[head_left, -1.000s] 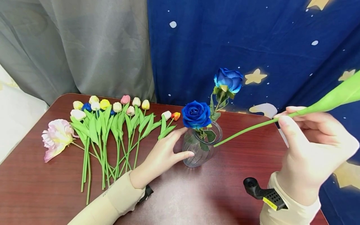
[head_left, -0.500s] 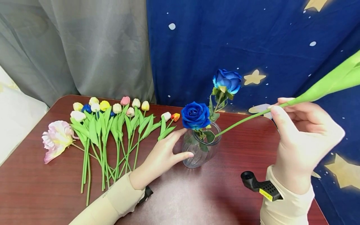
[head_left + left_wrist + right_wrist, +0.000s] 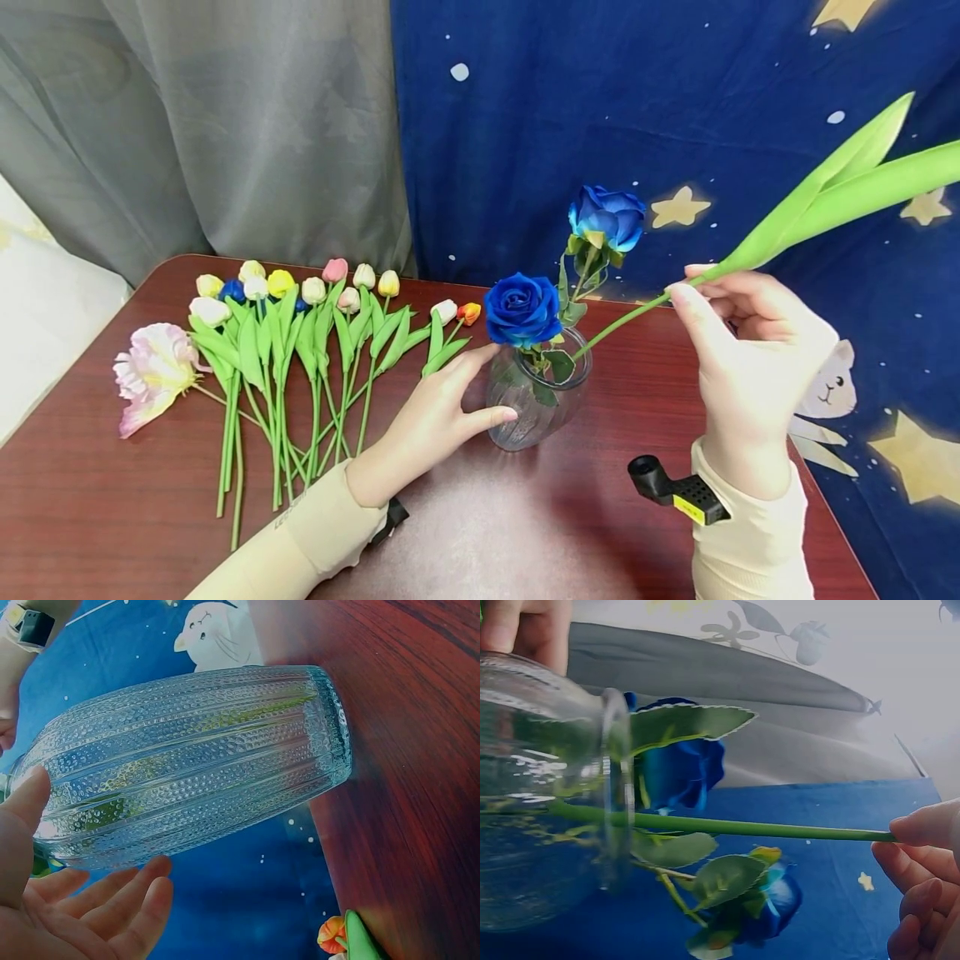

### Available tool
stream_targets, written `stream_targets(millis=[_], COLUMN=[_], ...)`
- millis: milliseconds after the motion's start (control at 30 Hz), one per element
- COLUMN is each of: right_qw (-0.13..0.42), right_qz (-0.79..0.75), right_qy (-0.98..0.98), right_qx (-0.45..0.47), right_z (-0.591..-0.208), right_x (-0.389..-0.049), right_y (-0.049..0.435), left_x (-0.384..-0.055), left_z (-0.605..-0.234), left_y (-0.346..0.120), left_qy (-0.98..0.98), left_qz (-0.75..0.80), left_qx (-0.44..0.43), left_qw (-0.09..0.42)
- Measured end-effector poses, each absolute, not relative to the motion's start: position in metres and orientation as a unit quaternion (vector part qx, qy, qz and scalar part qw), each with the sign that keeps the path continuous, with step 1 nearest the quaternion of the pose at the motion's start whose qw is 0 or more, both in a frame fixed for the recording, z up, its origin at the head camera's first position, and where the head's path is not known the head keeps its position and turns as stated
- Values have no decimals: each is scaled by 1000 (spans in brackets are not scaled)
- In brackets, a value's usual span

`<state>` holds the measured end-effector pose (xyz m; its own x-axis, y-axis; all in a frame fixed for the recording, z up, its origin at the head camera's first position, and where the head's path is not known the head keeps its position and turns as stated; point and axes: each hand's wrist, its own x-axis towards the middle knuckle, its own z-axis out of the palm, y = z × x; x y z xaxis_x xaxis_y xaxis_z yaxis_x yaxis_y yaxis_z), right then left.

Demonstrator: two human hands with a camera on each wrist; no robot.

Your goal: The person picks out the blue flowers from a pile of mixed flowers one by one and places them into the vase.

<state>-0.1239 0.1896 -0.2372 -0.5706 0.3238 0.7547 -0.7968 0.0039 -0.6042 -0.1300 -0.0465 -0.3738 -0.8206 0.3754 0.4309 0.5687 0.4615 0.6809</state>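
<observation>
In the head view, a ribbed clear glass vase (image 3: 525, 417) stands on the table with two blue roses (image 3: 522, 308) in it. My left hand (image 3: 431, 417) holds the vase's left side, thumb in front and fingers toward the back; the left wrist view shows the textured glass (image 3: 202, 757) between them. Thumb and fingers of my right hand (image 3: 757, 350) pinch a green flower stem (image 3: 637, 315) just below its long leaves. Its lower end is inside the vase mouth, as the right wrist view shows of the stem (image 3: 765, 829). The flower head lies outside the frame.
Several tulips (image 3: 281, 279) in white, yellow, pink and blue lie on the left of the reddish wooden table (image 3: 600, 517). Beside them is a large pale pink flower (image 3: 156, 367). A white and an orange tulip (image 3: 469, 313) lie behind my left hand. Curtains (image 3: 510, 150) hang behind.
My right hand has moved left toward the vase, and the stem's lower end has gone from outside the rim into the mouth. More of the leaves shows. My left hand has stayed put.
</observation>
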Motion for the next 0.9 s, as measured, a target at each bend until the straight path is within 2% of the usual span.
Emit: stream_targets(millis=[467, 900], right_qw=[369, 355], right_qz=[634, 550], right_qy=[-648, -737], right_qx=[205, 167], right_z=[-266, -289], right_x=[-127, -127], right_y=[188, 183], left_x=[-128, -128], left_z=[-374, -373], left_y=[-47, -47], left_qy=[-850, -850], left_qz=[-440, -438], left_qx=[-273, -274], left_qw=[102, 106])
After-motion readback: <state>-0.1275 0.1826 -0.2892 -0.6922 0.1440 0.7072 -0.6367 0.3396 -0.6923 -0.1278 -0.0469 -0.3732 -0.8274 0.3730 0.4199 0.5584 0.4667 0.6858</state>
